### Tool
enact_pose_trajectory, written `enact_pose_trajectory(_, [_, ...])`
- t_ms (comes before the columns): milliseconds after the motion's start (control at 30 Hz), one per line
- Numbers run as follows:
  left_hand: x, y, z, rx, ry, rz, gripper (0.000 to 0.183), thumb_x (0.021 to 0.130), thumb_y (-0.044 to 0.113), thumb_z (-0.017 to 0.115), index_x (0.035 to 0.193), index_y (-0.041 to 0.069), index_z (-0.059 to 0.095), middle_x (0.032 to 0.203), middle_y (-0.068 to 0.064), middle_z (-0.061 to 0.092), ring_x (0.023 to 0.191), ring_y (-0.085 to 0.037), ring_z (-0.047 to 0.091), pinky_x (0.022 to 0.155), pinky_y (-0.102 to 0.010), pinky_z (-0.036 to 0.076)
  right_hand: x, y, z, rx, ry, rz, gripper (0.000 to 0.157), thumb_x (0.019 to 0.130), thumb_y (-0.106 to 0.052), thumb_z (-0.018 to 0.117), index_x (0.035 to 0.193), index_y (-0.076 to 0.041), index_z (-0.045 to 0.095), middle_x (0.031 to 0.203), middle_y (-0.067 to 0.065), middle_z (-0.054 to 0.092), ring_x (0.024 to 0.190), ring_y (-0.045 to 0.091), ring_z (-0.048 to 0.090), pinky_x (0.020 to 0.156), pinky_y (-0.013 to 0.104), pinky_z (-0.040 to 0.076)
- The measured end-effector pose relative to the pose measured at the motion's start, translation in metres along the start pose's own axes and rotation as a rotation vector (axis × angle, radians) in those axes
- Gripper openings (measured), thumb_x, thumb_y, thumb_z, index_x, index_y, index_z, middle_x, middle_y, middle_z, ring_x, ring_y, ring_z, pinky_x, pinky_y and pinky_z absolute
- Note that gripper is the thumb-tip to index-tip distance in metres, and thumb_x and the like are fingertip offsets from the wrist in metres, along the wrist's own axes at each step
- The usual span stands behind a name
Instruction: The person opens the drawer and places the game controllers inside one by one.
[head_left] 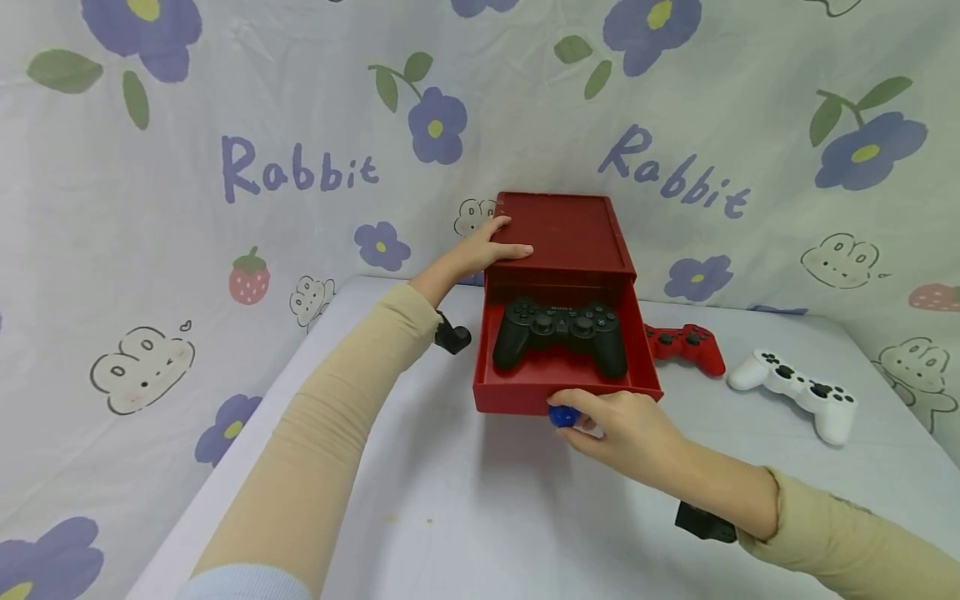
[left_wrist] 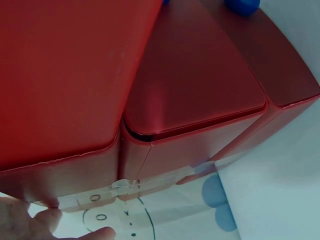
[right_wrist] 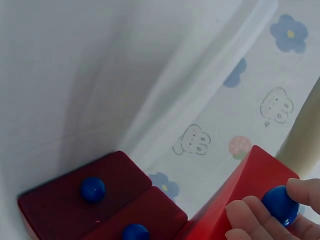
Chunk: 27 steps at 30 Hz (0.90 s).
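Observation:
My right hand pinches the round blue knob on the front of a red drawer. That drawer is pulled out of a red drawer cabinet, and a black game controller lies inside it. At the cabinet's upper left edge, my left hand rests with extended fingers, its thumb over the top. The right wrist view shows thumb and fingers around the knob. Lower drawers with blue knobs appear beneath, pushed in.
A red game controller lies just right of the cabinet, partly hidden by the drawer. Farther right on the white table is a white controller. A patterned curtain hangs behind the cabinet.

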<state>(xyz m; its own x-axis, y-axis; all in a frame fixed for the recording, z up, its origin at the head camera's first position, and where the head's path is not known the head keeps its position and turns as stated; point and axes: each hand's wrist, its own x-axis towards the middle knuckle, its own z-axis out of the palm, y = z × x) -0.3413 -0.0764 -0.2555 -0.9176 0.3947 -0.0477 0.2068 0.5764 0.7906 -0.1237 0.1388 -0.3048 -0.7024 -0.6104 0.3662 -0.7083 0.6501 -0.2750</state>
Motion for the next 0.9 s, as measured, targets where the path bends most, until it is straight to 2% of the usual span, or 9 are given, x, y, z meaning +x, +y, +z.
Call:
enact_pose_trajectory(200, [0.006, -0.005, 0.0, 0.006, -0.004, -0.01, 0.08, 0.083, 0.045, 0.059, 0.147, 0.023, 0.017, 0.154, 0.001, 0.006, 0.139, -0.019, 0.011, 0.11, -0.043, 0.018, 0.002, 0.0, -0.003, 0.032, -0.001, 0.024, 0.033, 0.074, -0.016, 0.076, 0.105, -0.015, 0.063, 0.069, -0.006, 0.065, 0.06, 0.0, 0.058, 0.056, 0.013, 0.046])
enact_pose_trajectory(433, [0.002, -0.001, 0.0, 0.013, -0.004, -0.01, 0.078, 0.084, 0.044, 0.057, 0.147, 0.022, 0.017, 0.154, 0.0, 0.006, 0.138, -0.02, 0.012, 0.11, -0.043, 0.019, 0.009, 0.007, -0.007, 0.017, 0.055, 0.017, 0.032, 0.073, -0.015, 0.077, 0.102, -0.014, 0.064, 0.067, -0.007, 0.064, 0.059, 0.0, 0.057, 0.055, 0.014, 0.046])
enact_pose_trajectory(667, [0.005, -0.004, 0.0, 0.006, 0.002, -0.017, 0.079, 0.083, 0.044, 0.058, 0.147, 0.024, 0.017, 0.153, 0.001, 0.009, 0.136, -0.019, 0.016, 0.109, -0.042, 0.023, 0.018, 0.014, -0.009, 0.024, 0.048, 0.044, 0.03, 0.075, -0.014, 0.075, 0.103, -0.013, 0.065, 0.066, -0.007, 0.063, 0.059, 0.001, 0.057, 0.055, 0.016, 0.047])
enact_pose_trajectory(900, [0.001, -0.002, 0.0, 0.002, 0.007, 0.01, 0.078, 0.084, 0.042, 0.057, 0.147, 0.02, 0.017, 0.153, -0.003, 0.009, 0.136, -0.022, 0.016, 0.108, -0.045, 0.023, 0.028, 0.021, -0.008, 0.055, 0.042, 0.079, 0.028, 0.077, -0.012, 0.073, 0.105, -0.012, 0.065, 0.066, -0.007, 0.063, 0.059, 0.002, 0.057, 0.055, 0.017, 0.046])
